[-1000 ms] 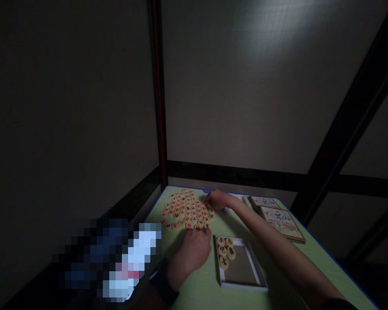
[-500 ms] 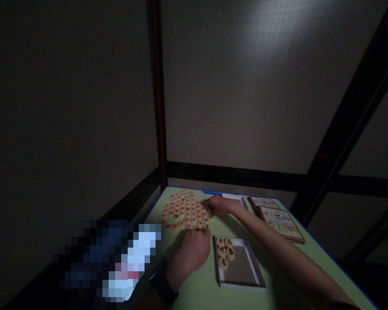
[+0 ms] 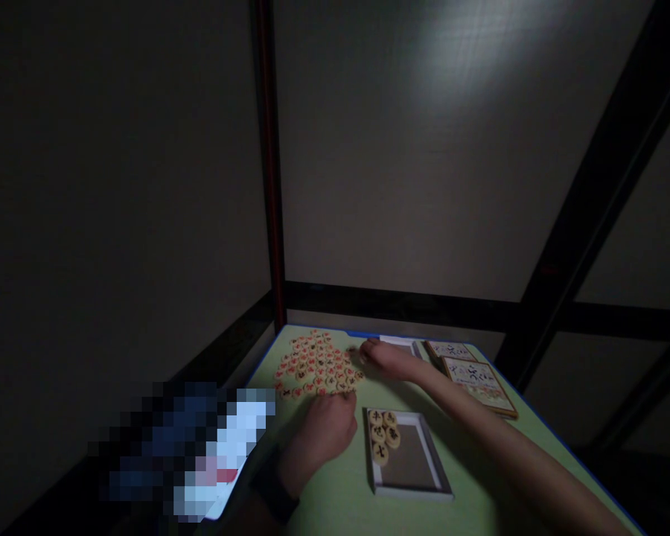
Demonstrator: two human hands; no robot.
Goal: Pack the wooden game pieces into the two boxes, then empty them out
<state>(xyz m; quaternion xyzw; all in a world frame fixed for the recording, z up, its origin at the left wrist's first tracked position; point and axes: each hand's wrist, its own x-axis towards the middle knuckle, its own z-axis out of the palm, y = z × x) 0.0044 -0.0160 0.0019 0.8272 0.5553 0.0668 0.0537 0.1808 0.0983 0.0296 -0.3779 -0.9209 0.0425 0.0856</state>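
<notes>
Round wooden Chinese chess pieces [image 3: 313, 365] with red or black characters lie spread in a single layer on the green tabletop. At the right edge of this spread, my right hand [image 3: 388, 359] is closed in a pinch on a Chinese chess piece, mostly covered by the fingers. My left hand [image 3: 327, 424], with a dark band on its wrist, rests at the near edge of the spread. Its fingers are curled under, and what they hold, if anything, is hidden. Nearer me, a shallow white-rimmed box [image 3: 413, 493] holds several black-character pieces [image 3: 389, 435] along its left side.
Two flat boxes with printed lids [image 3: 474, 381] lie at the table's right side, partly overlapping. A white tray [image 3: 399, 342] stands at the back, partly behind my right hand. A pixelated bright device [image 3: 231, 454] is at the left edge. Walls rise behind the table.
My right hand has drawn slightly right, away from the spread pieces. My left hand stays at the near edge. The whole view has shifted a little. The pieces in the box look the same.
</notes>
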